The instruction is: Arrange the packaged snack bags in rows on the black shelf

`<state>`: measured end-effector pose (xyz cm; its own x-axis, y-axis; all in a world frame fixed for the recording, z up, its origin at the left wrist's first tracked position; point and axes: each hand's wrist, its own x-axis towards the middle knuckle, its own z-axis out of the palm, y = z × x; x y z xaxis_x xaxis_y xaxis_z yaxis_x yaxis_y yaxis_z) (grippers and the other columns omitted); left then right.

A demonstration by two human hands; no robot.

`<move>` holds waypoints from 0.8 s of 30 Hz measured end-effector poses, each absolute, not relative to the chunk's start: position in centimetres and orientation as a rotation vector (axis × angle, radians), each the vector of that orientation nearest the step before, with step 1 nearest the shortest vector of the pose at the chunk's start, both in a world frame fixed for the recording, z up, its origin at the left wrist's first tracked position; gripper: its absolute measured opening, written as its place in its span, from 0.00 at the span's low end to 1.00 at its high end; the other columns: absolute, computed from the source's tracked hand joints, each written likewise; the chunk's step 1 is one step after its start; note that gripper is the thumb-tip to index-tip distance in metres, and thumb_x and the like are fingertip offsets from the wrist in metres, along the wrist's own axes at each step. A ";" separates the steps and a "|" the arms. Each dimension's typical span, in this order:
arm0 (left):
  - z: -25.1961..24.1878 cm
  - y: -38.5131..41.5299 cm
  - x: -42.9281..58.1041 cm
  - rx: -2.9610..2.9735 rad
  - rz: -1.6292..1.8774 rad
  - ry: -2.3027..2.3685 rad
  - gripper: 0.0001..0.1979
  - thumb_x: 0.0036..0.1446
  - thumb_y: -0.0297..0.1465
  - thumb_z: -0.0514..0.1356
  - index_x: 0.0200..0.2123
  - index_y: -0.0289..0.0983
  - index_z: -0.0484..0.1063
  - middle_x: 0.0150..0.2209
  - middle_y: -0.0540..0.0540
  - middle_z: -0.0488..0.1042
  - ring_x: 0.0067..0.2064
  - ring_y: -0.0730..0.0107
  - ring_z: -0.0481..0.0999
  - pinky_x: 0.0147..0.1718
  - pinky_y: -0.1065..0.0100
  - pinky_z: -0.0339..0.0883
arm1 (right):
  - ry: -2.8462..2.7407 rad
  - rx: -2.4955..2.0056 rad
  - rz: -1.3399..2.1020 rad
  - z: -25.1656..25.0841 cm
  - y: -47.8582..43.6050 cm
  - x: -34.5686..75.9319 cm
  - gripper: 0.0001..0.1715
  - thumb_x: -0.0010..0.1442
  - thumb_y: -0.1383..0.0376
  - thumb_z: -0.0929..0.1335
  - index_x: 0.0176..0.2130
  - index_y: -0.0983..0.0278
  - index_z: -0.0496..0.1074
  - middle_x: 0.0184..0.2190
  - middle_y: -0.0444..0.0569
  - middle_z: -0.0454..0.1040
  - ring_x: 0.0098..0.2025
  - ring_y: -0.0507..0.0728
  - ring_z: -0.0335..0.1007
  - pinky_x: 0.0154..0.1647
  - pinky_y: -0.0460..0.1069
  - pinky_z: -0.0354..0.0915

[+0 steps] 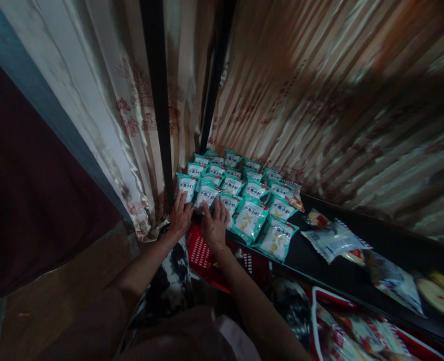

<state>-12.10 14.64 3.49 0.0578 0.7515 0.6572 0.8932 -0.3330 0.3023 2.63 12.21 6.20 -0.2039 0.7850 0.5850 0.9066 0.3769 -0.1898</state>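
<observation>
Green-and-white packets (pixel 249 220) are ranked in close rows at the left end of the black shelf (pixel 308 260), from back edge to front edge. Printed faces are turned outward, likely so that labels show, and packed tight, likely for mutual support. The leftmost front packet (pixel 186 185), by the front-left corner, is touched low down by the left hand (pixel 180 216); the next packet along (pixel 207 193) is touched by the right hand (pixel 215 223), presumably for steadying. Right fingers are spread slightly apart, left fingers held closer together; whether anything is pinched cannot be told. 小鱼小虾 is read on the packets; the red corner mark is too small. Farther right, a clear-and-white bag (pixel 333 240) is laid on the shelf, lettering blurred. A red basket (pixel 199 250) is set below the front edge.
</observation>
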 end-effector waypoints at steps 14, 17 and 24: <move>3.5 14.7 -12.2 -2.129 -1.203 -1.682 0.07 0.62 0.32 0.54 0.36 0.37 0.71 0.61 0.38 0.62 0.67 0.55 0.50 0.61 0.50 0.58 | -2.013 -1.474 -0.236 6.4 12.3 2.7 0.34 0.55 0.71 0.65 0.60 0.57 0.61 0.68 0.56 0.43 0.67 0.68 0.39 0.60 0.66 0.47; 3.7 14.6 -12.2 -2.121 -1.203 -1.688 0.07 0.62 0.32 0.54 0.37 0.36 0.71 0.60 0.37 0.63 0.67 0.55 0.51 0.60 0.50 0.59 | -2.013 -1.487 -0.254 6.4 12.2 2.6 0.34 0.55 0.71 0.65 0.60 0.57 0.61 0.68 0.56 0.42 0.67 0.68 0.39 0.60 0.65 0.47; 3.9 14.4 -12.2 -2.107 -1.181 -1.709 0.07 0.62 0.29 0.54 0.35 0.36 0.71 0.59 0.37 0.63 0.66 0.55 0.52 0.60 0.50 0.60 | -2.011 -1.474 -0.253 6.3 12.1 2.6 0.34 0.55 0.70 0.65 0.60 0.57 0.61 0.67 0.57 0.43 0.67 0.69 0.40 0.60 0.65 0.47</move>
<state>-12.15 14.45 3.88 0.0222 0.7430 0.6690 0.8883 -0.3216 0.3277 2.60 12.07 6.34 -0.1807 0.7920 0.5832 0.9117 0.3573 -0.2028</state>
